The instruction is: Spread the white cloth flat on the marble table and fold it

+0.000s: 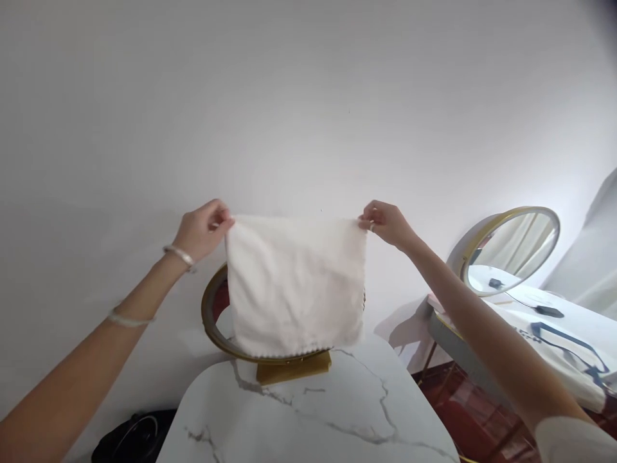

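A white cloth [295, 286] hangs spread flat in the air in front of me. My left hand [202, 229] pinches its upper left corner, with bracelets on that wrist and forearm. My right hand [385, 222] pinches the upper right corner and wears a ring. The cloth covers most of a round gold-framed mirror [211, 315] that stands on a gold base [294, 368] at the back of a white marble table [313, 418].
A plain white wall fills the background. To the right stands a second round gold-framed mirror [511, 251] on another table [554, 334] with white cloth, dark straps and a small dark device. A black object [132, 437] lies on the floor at lower left.
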A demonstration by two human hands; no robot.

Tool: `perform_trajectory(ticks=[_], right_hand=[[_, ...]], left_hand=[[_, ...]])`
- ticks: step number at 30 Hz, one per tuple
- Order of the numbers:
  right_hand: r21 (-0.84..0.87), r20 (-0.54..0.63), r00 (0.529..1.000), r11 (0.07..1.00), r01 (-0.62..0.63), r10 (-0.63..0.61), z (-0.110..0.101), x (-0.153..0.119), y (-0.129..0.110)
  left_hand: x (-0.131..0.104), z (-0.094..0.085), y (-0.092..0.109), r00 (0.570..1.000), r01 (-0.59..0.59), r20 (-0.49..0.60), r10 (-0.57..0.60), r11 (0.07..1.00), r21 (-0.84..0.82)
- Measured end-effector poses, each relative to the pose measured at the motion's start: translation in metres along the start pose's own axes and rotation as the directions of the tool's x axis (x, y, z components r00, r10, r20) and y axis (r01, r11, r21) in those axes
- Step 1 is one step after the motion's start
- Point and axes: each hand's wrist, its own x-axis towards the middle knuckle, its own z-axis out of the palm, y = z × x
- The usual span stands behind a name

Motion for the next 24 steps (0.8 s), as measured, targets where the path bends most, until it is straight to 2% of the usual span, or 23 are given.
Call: perform_trajectory(ticks=[1,3,5,7,9,12,14,16,19,22,24], right_hand=[[-0.069,-0.037,0.999,0.997,0.018,-0.020,0.009,0.013,0.004],[-0.224,-0.052,0.998,0.975,0.008,-0.020,0.031,0.026,0.017],[-0.323,-0.034,0.999,0.946,-0.017,0.007,0.051,0.022,0.030],[-0.348,-0.033,0.999,0.937,-0.023,0.012,0.069,0.007,0.039],[-0.373,-0.061,0.998,0.928,-0.008,-0.015,0.085,-0.013,0.039],[-0.417,-0.051,0.980,0.896,0.154,-0.192,0.109,-0.037,0.026],[-0.457,-0.007,0.950,0.846,0.274,-0.311,0.125,-0.046,0.016],[-0.484,-0.016,0.945,0.830,0.278,-0.326,0.136,-0.049,0.012],[-0.457,-0.127,0.970,0.880,0.127,-0.206,0.142,-0.052,0.020],[-0.382,-0.200,0.977,0.924,-0.007,-0.076,0.136,-0.061,0.041],[-0.308,-0.237,0.971,0.947,-0.091,0.016,0.131,-0.072,0.057]], left_hand=[[0.011,0.007,0.001,0.999,-0.041,0.018,0.039,0.991,0.124],[0.021,0.026,0.002,0.991,-0.085,0.126,0.049,0.951,0.296],[0.016,0.047,0.002,0.981,-0.088,0.193,0.021,0.933,0.349],[0.002,0.067,0.003,0.981,-0.121,0.187,0.055,0.926,0.359],[-0.013,0.085,0.007,0.969,-0.238,0.148,0.196,0.901,0.362],[-0.022,0.112,0.013,0.877,-0.478,0.138,0.460,0.808,0.346],[-0.018,0.127,0.016,0.842,-0.536,0.153,0.517,0.772,0.342],[-0.009,0.139,0.020,0.848,-0.525,0.141,0.510,0.780,0.340],[0.003,0.150,0.032,0.859,-0.511,0.155,0.487,0.813,0.279],[0.011,0.160,0.061,0.864,-0.485,0.269,0.425,0.847,0.219],[0.015,0.169,0.085,0.875,-0.407,0.381,0.298,0.879,0.247]])
